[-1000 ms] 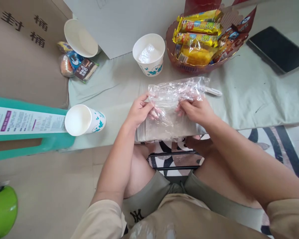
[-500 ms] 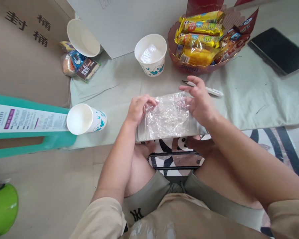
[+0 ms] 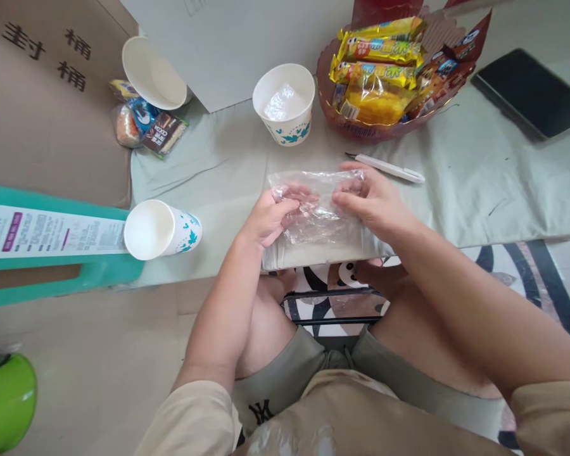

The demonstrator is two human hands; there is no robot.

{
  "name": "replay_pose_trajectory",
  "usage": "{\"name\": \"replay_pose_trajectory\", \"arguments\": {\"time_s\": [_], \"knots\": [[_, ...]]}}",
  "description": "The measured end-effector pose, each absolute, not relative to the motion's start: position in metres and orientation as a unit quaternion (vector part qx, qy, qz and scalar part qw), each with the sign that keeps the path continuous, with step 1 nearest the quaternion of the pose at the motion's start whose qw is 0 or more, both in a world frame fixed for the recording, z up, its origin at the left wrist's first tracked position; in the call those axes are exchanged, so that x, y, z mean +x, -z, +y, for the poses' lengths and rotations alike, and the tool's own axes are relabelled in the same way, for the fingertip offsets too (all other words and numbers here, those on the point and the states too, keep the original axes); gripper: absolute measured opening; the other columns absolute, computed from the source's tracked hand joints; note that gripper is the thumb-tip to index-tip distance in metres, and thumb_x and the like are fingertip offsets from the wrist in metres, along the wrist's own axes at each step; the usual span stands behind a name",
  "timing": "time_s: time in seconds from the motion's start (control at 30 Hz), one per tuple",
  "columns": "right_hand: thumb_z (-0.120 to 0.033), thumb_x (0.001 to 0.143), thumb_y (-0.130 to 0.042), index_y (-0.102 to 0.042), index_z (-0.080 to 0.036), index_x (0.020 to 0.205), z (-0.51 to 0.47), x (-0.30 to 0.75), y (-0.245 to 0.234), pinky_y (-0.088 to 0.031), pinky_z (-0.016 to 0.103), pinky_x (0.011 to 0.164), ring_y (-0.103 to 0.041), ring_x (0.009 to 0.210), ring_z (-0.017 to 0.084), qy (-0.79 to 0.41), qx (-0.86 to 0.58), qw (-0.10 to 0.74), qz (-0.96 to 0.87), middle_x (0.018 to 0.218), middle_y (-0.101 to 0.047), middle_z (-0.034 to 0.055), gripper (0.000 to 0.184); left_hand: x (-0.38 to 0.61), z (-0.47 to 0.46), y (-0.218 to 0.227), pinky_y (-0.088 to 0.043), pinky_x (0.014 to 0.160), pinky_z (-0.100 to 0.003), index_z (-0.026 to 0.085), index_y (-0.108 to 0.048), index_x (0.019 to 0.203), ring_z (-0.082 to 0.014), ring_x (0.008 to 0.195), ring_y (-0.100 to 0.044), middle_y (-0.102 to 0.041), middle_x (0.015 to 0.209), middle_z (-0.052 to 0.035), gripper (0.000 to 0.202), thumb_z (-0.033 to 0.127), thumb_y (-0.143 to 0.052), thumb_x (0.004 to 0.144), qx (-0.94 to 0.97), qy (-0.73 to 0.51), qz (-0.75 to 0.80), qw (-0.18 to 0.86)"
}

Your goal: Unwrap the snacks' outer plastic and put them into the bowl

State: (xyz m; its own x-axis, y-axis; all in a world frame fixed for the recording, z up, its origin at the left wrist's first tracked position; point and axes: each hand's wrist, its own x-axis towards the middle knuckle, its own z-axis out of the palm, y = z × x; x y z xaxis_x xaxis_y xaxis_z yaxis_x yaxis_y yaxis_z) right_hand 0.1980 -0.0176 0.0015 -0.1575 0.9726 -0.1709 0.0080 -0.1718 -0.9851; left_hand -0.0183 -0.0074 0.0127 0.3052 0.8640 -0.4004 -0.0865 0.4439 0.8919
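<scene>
A clear plastic bag (image 3: 318, 221) is held up between both hands over the table's front edge. My left hand (image 3: 273, 215) grips its left side, thumb on the near face and fingers behind the film. On the other side my right hand (image 3: 373, 199) pinches the bag's upper right part, its fingers showing through the plastic. Beyond the hands stands a paper cup (image 3: 285, 104) with crumpled clear plastic inside. A white utility knife (image 3: 387, 168) lies just past my right hand.
A basket (image 3: 330, 107) of wrapped snacks and a dark tablet (image 3: 534, 92) are at the back right. On the left are a tipped paper cup (image 3: 187, 231), a paper tub (image 3: 154, 73), snack packs (image 3: 164, 134) and a cardboard box (image 3: 52, 126).
The bag has been lifted off the surface and turned up. My right hand has closed onto its right side, and my left hand has moved its fingers behind the film.
</scene>
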Motion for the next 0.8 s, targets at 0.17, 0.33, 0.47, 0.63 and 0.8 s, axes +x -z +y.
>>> {"name": "replay_pose_trajectory", "arguments": {"time_s": [0.17, 0.33, 0.47, 0.63, 0.8], "knots": [[-0.046, 0.083, -0.075, -0.061, -0.024, 0.080, -0.019, 0.199, -0.007, -0.042, 0.030, 0.054, -0.055, 0.055, 0.014, -0.597, -0.494, 0.354, -0.523, 0.064, -0.058, -0.0015, 0.026, -0.026, -0.008, -0.015, -0.058, 0.062, -0.026, 0.023, -0.061, 0.124, -0.0165, 0.070, -0.075, -0.078, 0.083, 0.0000, 0.048, 0.024, -0.072, 0.077, 0.442, -0.284, 0.499, 0.689], [-0.051, 0.082, -0.074, -0.063, -0.029, 0.094, -0.020, 0.198, -0.008, -0.039, 0.030, 0.050, -0.051, 0.052, 0.014, -0.603, -0.483, 0.404, -0.489, 0.061, -0.056, -0.0038, 0.027, -0.034, -0.007, -0.014, -0.042, 0.043, -0.021, 0.025, -0.065, 0.103, -0.0094, 0.044, -0.055, -0.065, 0.061, 0.0061, 0.030, 0.028, -0.073, 0.074, 0.431, -0.375, 0.501, 0.651], [-0.045, 0.083, -0.067, -0.067, -0.026, 0.082, -0.020, 0.200, -0.005, -0.045, 0.034, 0.056, -0.056, 0.061, 0.016, -0.604, -0.450, 0.449, -0.481, 0.077, -0.064, 0.0020, 0.019, -0.035, -0.001, -0.015, -0.045, 0.046, -0.026, 0.022, -0.062, 0.072, -0.0117, 0.049, -0.053, -0.058, 0.060, 0.0016, 0.020, 0.039, -0.072, 0.074, 0.419, -0.429, 0.475, 0.644], [-0.041, 0.091, -0.052, -0.067, -0.023, 0.068, -0.019, 0.205, -0.002, -0.052, 0.045, 0.088, -0.065, 0.088, 0.024, -0.506, -0.465, 0.421, -0.593, 0.093, -0.069, 0.0081, 0.032, -0.034, 0.002, -0.012, -0.043, 0.050, -0.023, 0.020, -0.058, 0.068, -0.0100, 0.058, -0.052, -0.056, 0.071, 0.0005, 0.021, 0.035, -0.073, 0.069, 0.448, -0.441, 0.484, 0.609], [-0.037, 0.077, -0.073, -0.064, -0.026, 0.087, -0.022, 0.206, -0.010, -0.051, 0.044, 0.097, -0.064, 0.103, 0.025, -0.410, -0.490, 0.477, -0.604, 0.104, -0.070, 0.0060, 0.018, -0.031, -0.006, -0.013, -0.045, 0.056, -0.020, 0.021, -0.063, 0.090, -0.0066, 0.062, -0.054, -0.063, 0.088, 0.0022, 0.037, 0.014, -0.079, 0.058, 0.509, -0.345, 0.455, 0.644]]}}
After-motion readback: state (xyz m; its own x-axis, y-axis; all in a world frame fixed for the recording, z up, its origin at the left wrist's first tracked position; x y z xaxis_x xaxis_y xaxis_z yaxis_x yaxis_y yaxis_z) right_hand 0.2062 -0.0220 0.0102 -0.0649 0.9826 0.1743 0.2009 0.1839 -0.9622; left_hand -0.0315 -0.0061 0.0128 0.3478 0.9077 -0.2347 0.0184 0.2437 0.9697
